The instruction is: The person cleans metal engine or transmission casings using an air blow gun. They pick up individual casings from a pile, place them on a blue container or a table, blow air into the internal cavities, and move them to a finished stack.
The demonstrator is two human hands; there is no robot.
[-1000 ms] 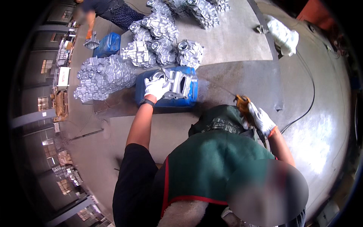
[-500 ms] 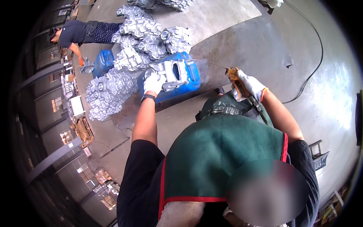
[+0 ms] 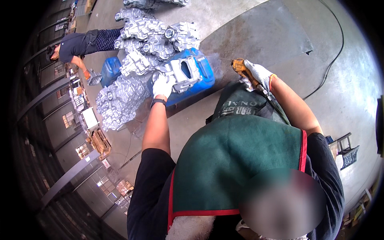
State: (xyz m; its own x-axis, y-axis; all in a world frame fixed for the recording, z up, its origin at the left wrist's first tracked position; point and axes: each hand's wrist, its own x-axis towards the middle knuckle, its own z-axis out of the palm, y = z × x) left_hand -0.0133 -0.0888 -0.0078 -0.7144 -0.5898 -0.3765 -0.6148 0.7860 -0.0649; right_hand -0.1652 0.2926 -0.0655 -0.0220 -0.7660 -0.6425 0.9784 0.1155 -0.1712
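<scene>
My left hand (image 3: pixel 163 85), in a white glove, grips the near left end of a silver metal casting (image 3: pixel 192 77) with a large oval opening. The casting lies on a blue plastic drum (image 3: pixel 207 83) that rests on its side. To the right, my gloved right hand (image 3: pixel 259 75) is wrapped round a yellow-orange air gun (image 3: pixel 241 68). A long thin nozzle runs left from its head toward the casting; whether the tip touches it, I cannot tell. A hose leads back from the gun's handle past my right forearm.
Stacked silver castings (image 3: pixel 122 94) stand left of and beyond the drum. Another blue drum (image 3: pixel 110 71) is farther left, beside a bending co-worker (image 3: pixel 76 45) whose gloved hand is on a casting. A black hose (image 3: pixel 341 48) curves over the floor at right, and a dark step stool (image 3: pixel 349 156) stands behind.
My right hand has brought the air gun a little left and farther away, nearer the casting. My left hand still holds the casting. The whole view has shifted slightly.
</scene>
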